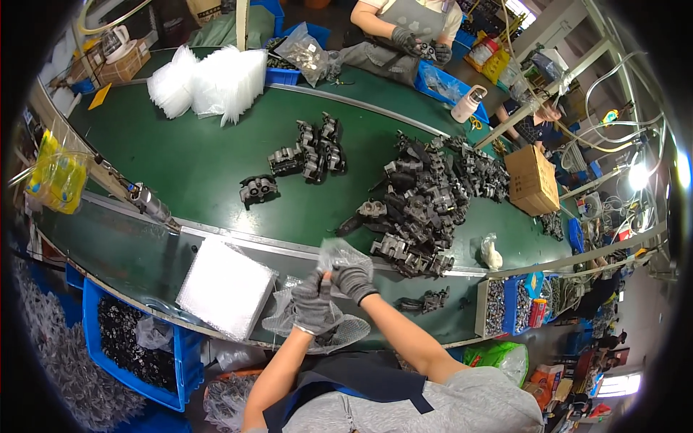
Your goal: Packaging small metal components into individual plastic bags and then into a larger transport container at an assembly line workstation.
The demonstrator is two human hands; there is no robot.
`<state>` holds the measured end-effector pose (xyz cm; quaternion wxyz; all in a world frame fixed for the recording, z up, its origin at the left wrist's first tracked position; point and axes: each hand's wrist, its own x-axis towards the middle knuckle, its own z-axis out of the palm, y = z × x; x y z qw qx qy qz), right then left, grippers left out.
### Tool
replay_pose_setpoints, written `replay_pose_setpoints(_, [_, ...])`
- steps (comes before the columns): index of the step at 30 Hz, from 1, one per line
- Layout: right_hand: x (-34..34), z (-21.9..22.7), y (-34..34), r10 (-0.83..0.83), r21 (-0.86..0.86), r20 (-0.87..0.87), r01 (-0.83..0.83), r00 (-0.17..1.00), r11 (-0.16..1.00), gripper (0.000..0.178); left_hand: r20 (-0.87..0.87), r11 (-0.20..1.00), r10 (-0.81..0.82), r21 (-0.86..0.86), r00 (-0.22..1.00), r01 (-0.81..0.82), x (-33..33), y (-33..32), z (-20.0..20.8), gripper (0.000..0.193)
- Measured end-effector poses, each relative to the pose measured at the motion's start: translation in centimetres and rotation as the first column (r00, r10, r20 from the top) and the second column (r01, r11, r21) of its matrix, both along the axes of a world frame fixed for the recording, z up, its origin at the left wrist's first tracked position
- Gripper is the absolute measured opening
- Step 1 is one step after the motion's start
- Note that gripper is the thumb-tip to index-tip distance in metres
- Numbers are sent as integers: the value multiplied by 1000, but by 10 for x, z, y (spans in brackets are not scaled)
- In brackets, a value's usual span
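Note:
In grey gloves, my hands meet over the near strip of the bench. My left hand [314, 299] is closed on a clear bubble-wrap bag [344, 252]. Its other side is gripped by my right hand [354, 283], fingers bent round the plastic. Whether anything sits inside the bag cannot be made out. More loose bubble wrap [352, 333] lies under my wrists, with something dark partly hidden below it. Left of my hands rests a stack of flat bubble-wrap bags [227, 289]. To the right, a small dark metal part [426, 300] lies on the near strip.
A heap of black and silver caliper-like castings [422, 206] covers the belt's right middle; a smaller group [314, 151] lies farther left. White foam sleeves [209, 83] sit at the far left. A carton [533, 180] stands right. Across the bench, a gloved co-worker [411, 40] handles a part.

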<state>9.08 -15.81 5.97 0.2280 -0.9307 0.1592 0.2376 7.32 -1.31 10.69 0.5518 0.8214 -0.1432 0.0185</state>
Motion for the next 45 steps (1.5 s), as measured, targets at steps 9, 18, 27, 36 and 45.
replay_pose_setpoints(9, [2, 80, -34, 667, 238, 235, -707, 707, 666, 32, -66, 983, -135, 115, 989, 141, -22, 39, -8, 28])
replay_pose_setpoints(18, [297, -11, 31, 674, -314, 479, -608, 562, 730, 81, 60, 974, -98, 210, 993, 83, -13, 66, 22, 12])
replay_pose_setpoints(27, [236, -45, 68, 446, -99, 446, -452, 776, 886, 59, -46, 683, 35, 730, 998, 9, 20, 143, 5, 46])
replay_pose_setpoints(36, [170, 12, 5, 75, 454, 158, -139, 985, 880, 63, 21, 704, -175, 702, 984, 110, 41, 175, -53, 14])
replay_pose_setpoints(45, [56, 81, 107, 196, 998, 52, -57, 979, 19, 50, 59, 953, 0, 302, 998, -18, 64, 200, -91, 20])
